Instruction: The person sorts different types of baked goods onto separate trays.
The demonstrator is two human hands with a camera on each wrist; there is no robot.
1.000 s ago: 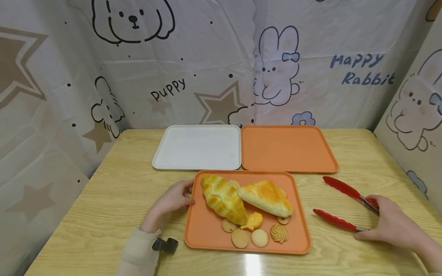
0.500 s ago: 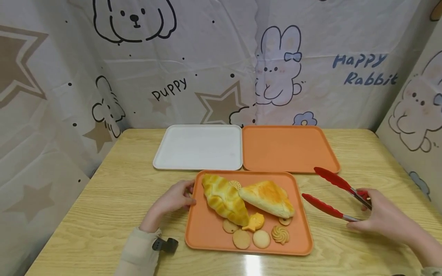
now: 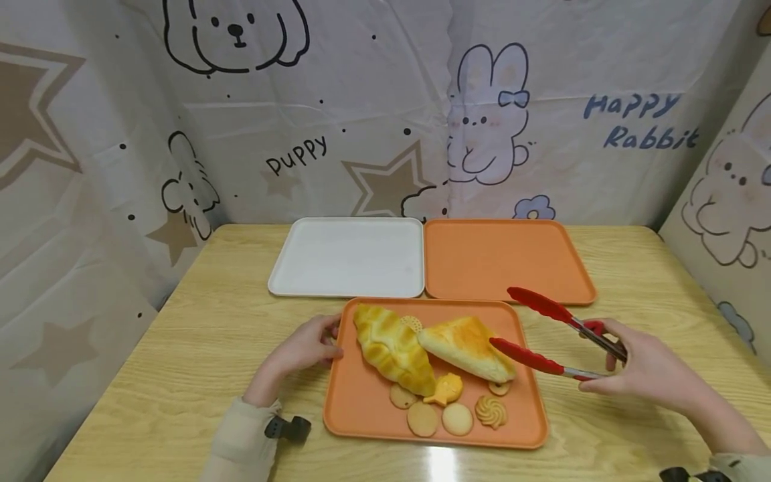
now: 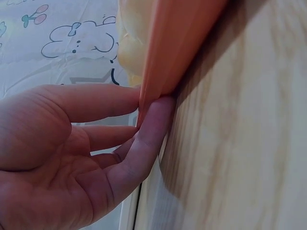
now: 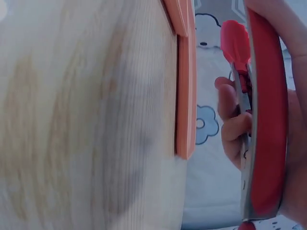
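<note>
Your right hand grips the spread red tongs beside the triangular pastry. Your left hand pinches the tray edge. Nothing is lifted yet; both far trays hold nothing.

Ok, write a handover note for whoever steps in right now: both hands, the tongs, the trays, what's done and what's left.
Left hand: fingers pinch the left rim of the near orange tray.
Right hand: holds the red tongs open, lower tip at the triangular pastry, upper tip above the tray's right edge.
On that tray: long braided bread, fish-shaped biscuit, several cookies.
White tray and far orange tray hold nothing.
Done: nothing moved off.
Left: all the food.
</note>
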